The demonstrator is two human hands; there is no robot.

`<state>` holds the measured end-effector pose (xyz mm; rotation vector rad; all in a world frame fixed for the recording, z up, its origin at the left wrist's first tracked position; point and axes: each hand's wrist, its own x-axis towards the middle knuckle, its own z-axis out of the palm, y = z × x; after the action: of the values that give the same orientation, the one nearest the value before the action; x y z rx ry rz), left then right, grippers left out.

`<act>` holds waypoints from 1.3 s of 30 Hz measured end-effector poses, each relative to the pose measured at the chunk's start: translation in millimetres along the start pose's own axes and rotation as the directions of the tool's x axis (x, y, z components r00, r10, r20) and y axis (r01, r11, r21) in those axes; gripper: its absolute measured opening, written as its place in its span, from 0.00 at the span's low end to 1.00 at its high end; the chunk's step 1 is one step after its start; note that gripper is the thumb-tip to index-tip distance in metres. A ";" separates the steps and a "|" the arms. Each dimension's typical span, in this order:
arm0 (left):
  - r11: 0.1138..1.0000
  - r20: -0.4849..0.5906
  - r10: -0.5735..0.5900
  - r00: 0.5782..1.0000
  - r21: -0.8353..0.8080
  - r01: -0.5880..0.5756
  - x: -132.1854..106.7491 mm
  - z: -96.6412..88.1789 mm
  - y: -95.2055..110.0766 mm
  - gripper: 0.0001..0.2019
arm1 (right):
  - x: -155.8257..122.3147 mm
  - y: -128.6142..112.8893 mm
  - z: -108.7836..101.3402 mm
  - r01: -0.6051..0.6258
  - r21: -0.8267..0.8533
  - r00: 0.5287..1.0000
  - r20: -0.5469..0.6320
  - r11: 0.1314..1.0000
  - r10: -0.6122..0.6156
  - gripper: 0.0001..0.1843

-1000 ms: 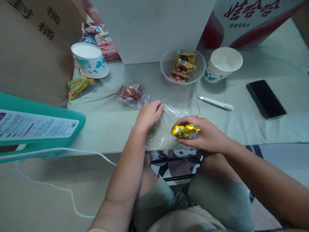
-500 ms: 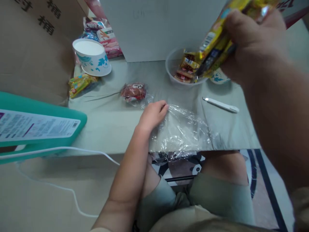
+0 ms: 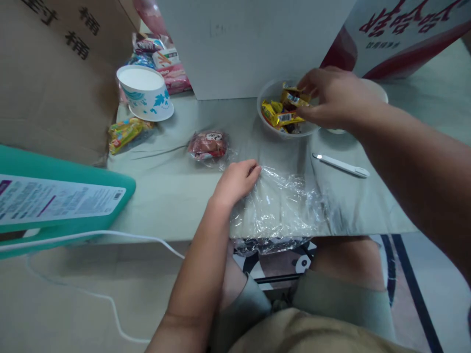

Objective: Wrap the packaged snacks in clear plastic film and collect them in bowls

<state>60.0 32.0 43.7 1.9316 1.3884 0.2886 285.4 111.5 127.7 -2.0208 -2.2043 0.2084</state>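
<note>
My right hand (image 3: 327,95) is over a clear plastic bowl (image 3: 262,117), thumb and fingers apart. Its fingertips are at several small yellow-wrapped snack packets (image 3: 285,117) lying in the bowl; I cannot make out any packet gripped. On the table, my left hand (image 3: 241,179) lies with curled fingers closed on a crumpled sheet of clear plastic film (image 3: 279,206). The film spreads to the right of that hand and hangs over the table's front edge. Just beyond my left hand sits a reddish-brown snack in clear wrapping (image 3: 208,144).
A white utility knife (image 3: 342,165) lies on the right. White-and-blue paper tubs (image 3: 147,95), yellow packets (image 3: 127,133) and pink packages (image 3: 174,76) stand at the left, beside a cardboard box (image 3: 55,88). A green jug (image 3: 66,166) is near left; a white box (image 3: 257,44) stands behind.
My right hand has come down and left from above the table's right side to the bowl. The yellow packets it held now lie in the bowl. My left hand stays on the film.
</note>
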 end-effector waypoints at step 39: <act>0.957 -0.122 0.005 0.993 -0.288 -0.040 -19.2 -10.8 -14.5 0.04 | -204.0 57.8 46.3 -0.141 0.443 0.953 -0.182 0.885 0.243 0.06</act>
<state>35.8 21.7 46.1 1.7098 1.3181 0.5948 350.0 -87.0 68.3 -1.8993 -1.6409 0.4130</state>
